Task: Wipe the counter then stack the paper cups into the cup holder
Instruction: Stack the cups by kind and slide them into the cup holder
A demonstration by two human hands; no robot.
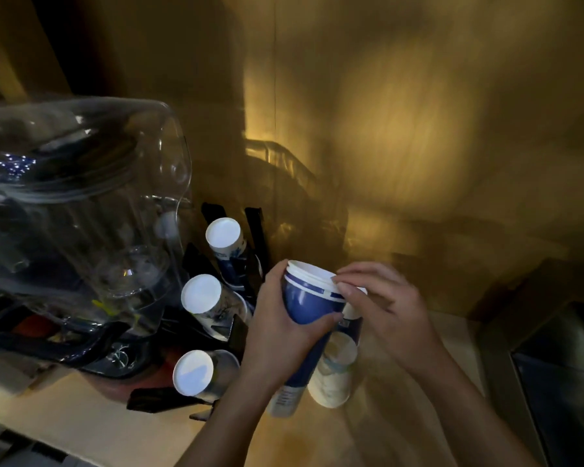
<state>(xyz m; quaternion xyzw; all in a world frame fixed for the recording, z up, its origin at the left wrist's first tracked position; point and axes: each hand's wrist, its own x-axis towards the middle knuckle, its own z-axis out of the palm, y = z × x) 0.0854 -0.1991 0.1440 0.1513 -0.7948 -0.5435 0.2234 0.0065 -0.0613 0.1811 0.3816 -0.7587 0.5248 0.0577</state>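
From the head camera I see my left hand point(284, 328) low in the centre of the frame, wrapped around a stack of blue paper cups point(305, 318) held upside down, thumb and fingers closed about its upper part. My right hand point(381, 308) sits just to the right of it, its fingertips point(343, 286) pinching the white rim at the top of that stack. A second, paler cup stack point(334, 369) stands just beside and below the blue one, touching it; I cannot tell whether either hand grips it. Left of my hands is the black cup holder point(257, 230), with three upturned stacks showing white bases: one at centre point(224, 232), one lower point(201, 294), one lowest point(193, 372). A large clear plastic container point(81, 203) fills the left of the frame. The tan counter point(91, 419) runs along the bottom, dimly lit.
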